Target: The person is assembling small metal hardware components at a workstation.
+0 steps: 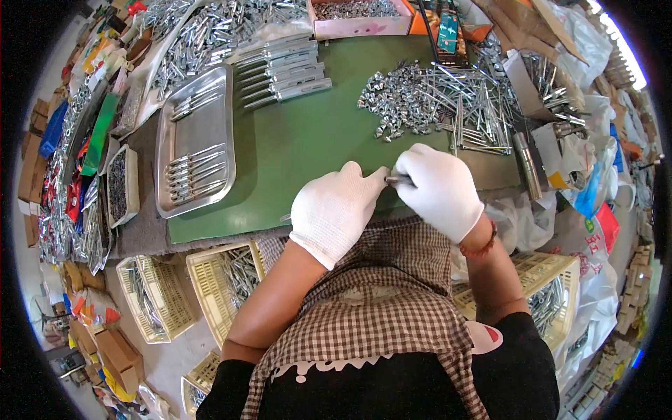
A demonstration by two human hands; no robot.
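Observation:
Both my hands wear white knit gloves and meet over the front edge of the green work mat point(294, 154). My left hand point(332, 210) is closed, its thumb and forefinger pointing towards the right hand. A thin metal rod point(285, 218) pokes out at the left side of that hand; the rest of it is hidden in the glove. My right hand point(437, 192) is closed round a short dark metal cylinder point(400, 180), whose end shows by the left fingertips. Whether rod and cylinder are joined cannot be seen.
At left lies a steel tray point(162, 150) with metal rods in two groups. Silver tool-like pieces point(283, 73) are lined up beside it. Small metal fittings point(399, 98) and long pins point(483, 105) are heaped at right. A pink box point(360, 26) and phone point(448, 33) stand behind.

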